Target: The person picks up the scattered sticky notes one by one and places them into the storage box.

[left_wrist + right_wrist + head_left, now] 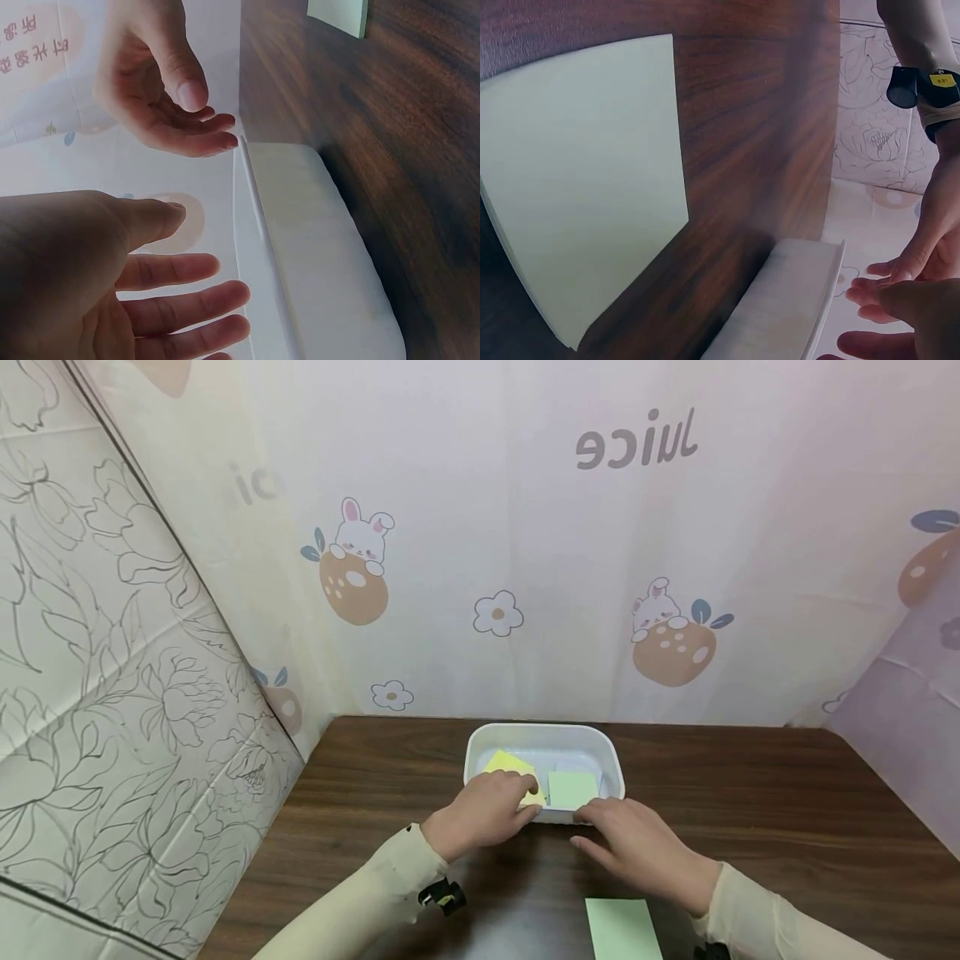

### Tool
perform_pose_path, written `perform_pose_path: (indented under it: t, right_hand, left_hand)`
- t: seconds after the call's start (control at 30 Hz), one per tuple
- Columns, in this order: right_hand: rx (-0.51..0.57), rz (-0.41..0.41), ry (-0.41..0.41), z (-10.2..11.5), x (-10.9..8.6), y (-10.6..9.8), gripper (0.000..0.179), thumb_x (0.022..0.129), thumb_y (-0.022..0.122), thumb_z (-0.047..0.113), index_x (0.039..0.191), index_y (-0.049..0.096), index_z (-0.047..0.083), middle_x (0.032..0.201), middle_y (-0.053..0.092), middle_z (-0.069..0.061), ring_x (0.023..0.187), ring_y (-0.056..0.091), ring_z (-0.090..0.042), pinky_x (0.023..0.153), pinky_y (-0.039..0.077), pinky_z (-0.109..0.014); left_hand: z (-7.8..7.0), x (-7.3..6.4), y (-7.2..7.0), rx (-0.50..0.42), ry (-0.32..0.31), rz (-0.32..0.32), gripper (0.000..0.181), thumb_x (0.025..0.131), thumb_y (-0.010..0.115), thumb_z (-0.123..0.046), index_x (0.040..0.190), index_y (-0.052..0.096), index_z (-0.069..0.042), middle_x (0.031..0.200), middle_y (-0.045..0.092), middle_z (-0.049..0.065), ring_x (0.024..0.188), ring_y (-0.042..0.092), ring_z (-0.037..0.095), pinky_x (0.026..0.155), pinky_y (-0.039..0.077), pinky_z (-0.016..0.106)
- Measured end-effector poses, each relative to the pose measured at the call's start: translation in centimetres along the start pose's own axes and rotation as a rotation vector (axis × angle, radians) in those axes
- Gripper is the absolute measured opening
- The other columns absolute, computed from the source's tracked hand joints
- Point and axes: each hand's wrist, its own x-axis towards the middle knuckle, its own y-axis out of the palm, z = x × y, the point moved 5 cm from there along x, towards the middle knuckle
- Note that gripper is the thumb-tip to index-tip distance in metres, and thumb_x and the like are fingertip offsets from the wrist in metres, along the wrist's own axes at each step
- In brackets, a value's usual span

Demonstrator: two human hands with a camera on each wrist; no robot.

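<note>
A white plastic tray (540, 728) stands at the back of the table. Inside lie a yellow paper square (510, 762), partly covered by my left hand, and a light green paper square (572, 789). Over the tray's left front rim hovers my left hand (487, 808), its fingers loosely bent and holding nothing; the left wrist view shows those fingers (180, 311) spread apart. My right hand (637, 847) is at the right front rim, thumb apart from the fingers, with nothing gripped. Whether its fingertips touch the rim, I cannot tell. Nearer me lies a light green paper pad (592, 180).
The dark wooden table (390, 760) ends at a patterned curtain (450, 527) right behind the tray. To the left hangs a flower-print sheet (150, 693). A dark wrist device (444, 895) sits on my left forearm.
</note>
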Motion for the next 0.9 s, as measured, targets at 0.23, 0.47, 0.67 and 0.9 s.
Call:
perform_pose_path:
  t: [0.23, 0.47, 0.67, 0.9]
  right_hand:
    - [0.001, 0.004, -0.024, 0.2, -0.7, 0.1, 0.015, 0.088, 0.077, 0.031, 0.098, 0.071, 0.021, 0.090, 0.069, 0.012, 0.077, 0.062, -0.004, 0.069, 0.052, -0.033]
    - [-0.010, 0.053, -0.012, 0.3, -1.5, 0.7, 0.022, 0.089, 0.076, 0.034, 0.104, 0.072, 0.018, 0.096, 0.072, 0.010, 0.087, 0.068, -0.010, 0.075, 0.054, -0.037]
    - [0.004, 0.089, -0.008, 0.4, -2.1, 0.9, 0.026, 0.089, 0.076, 0.036, 0.106, 0.072, 0.017, 0.097, 0.072, 0.008, 0.087, 0.068, -0.012, 0.074, 0.053, -0.037]
    - [0.038, 0.140, 0.005, 0.2, -2.7, 1.4, 0.028, 0.088, 0.076, 0.036, 0.106, 0.072, 0.015, 0.096, 0.072, 0.009, 0.086, 0.067, -0.010, 0.072, 0.054, -0.035]
  left_hand:
    - [-0.8, -0.3, 0.3, 0.019, 0.023, -0.003, 0.023, 0.099, 0.064, -0.031, 0.112, 0.071, -0.014, 0.098, 0.076, -0.001, 0.089, 0.071, 0.015, 0.075, 0.055, 0.030]
    - [-1.4, -0.7, 0.7, 0.024, 0.034, 0.033, 0.024, 0.098, 0.065, -0.034, 0.112, 0.070, -0.015, 0.097, 0.075, -0.002, 0.086, 0.069, 0.013, 0.074, 0.054, 0.027]
    - [-1.8, -1.0, 1.0, 0.036, 0.037, 0.038, 0.025, 0.098, 0.065, -0.036, 0.112, 0.071, -0.016, 0.099, 0.075, -0.004, 0.087, 0.069, 0.013, 0.074, 0.053, 0.027]
    - [-2.1, -1.5, 1.5, 0.051, 0.047, 0.038, 0.025, 0.098, 0.065, -0.036, 0.111, 0.072, -0.016, 0.096, 0.074, -0.005, 0.086, 0.069, 0.012, 0.075, 0.053, 0.027]
